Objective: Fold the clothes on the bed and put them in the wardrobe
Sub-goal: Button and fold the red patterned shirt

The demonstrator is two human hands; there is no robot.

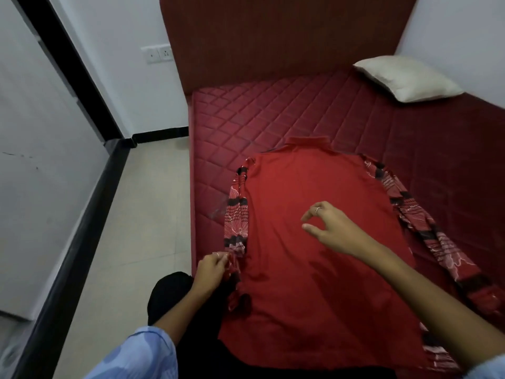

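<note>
on the bed (273, 110), toward 6 o'clock of the view, a red shirt (314, 228) lies flat, back up, collar pointing to 12 o'clock. its patterned sleeves run down both sides, the left sleeve (236, 217) close along the body at 9 o'clock, the right sleeve (426, 231) splayed out toward 4 o'clock. the step in hand looks like the first fold: bringing the left sleeve in over the back. the left hand (210, 269) pinches that sleeve's cuff at 8 o'clock, fingers curled round the cloth. the right hand (328, 228) hovers over the shirt's middle, holding nothing, fingers loosely bent, thumb and forefinger apart. next, i judge, the cuff needs lifting across while the right hand pins the body. a pillow (407, 77) sits at 1 o'clock.
</note>
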